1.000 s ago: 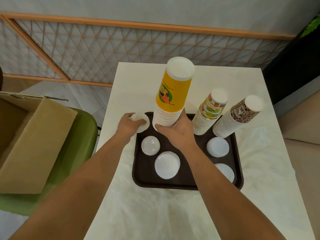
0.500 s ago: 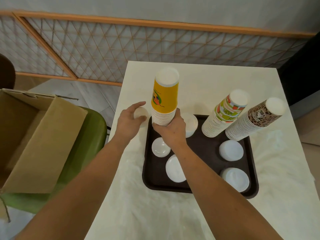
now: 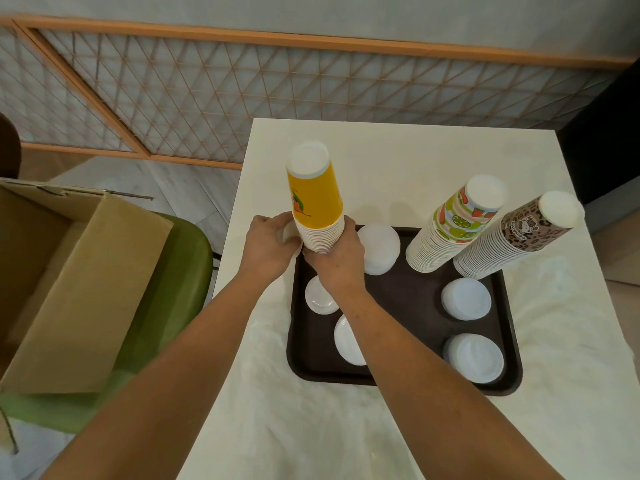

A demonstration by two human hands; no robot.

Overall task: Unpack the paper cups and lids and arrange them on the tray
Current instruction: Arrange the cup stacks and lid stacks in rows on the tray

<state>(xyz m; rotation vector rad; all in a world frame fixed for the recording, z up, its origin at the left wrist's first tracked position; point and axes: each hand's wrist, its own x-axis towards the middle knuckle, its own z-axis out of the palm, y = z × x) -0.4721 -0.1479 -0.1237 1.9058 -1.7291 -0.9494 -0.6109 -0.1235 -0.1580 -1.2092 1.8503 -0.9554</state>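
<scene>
1. Right hand (image 3: 337, 261) was wrapped round the bottom of the yellow cup stack (image 3: 317, 206), which stood upside down above the tray's (image 3: 408, 292) far-left corner; whether it touched the tray, I couldn't tell
2. Left hand (image 3: 268, 247) was curled on a small white lid (image 3: 290, 233), tight against the stack's left side
3. A big lid pile (image 3: 379, 249) sat just right of the right hand; four more lid piles lay across the tray, two partly under the right arm
4. The fruit-print stack (image 3: 453, 226) and leopard-print stack (image 3: 512, 237) stood side by side at the tray's far right
5. The tray lay on a white table (image 3: 381, 161); an open cardboard box (image 3: 79, 282) sat on a green seat (image 3: 180, 271) to the left, with a lattice panel (image 3: 242, 91) behind
</scene>
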